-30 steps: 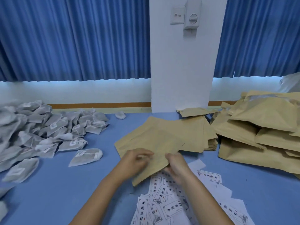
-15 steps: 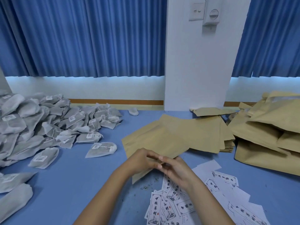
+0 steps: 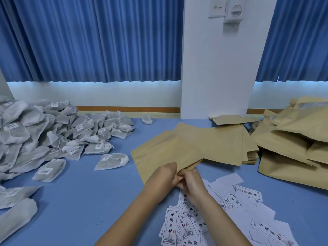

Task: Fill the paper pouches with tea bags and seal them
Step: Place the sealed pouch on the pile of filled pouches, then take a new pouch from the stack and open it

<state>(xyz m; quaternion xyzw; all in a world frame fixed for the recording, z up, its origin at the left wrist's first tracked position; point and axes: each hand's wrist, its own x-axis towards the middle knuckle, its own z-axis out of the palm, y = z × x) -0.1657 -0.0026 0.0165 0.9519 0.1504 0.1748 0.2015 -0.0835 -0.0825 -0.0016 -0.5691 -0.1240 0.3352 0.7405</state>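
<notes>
The left hand (image 3: 162, 177) and right hand (image 3: 191, 181) are pinching the near edge of a flat paper pouch (image 3: 165, 153), fingers curled on it. The pouch is lying on the blue worktop (image 3: 88, 201) at twelve o'clock from the hands. Tea bags (image 3: 53, 132) are sitting heaped at ten o'clock, and printed labels (image 3: 186, 221) are lying at five o'clock.

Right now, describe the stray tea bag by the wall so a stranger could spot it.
Start at the white pillar behind the blue table. Just left of its foot lies one tea bag. Unlike the heap further left, it sits alone.
</notes>
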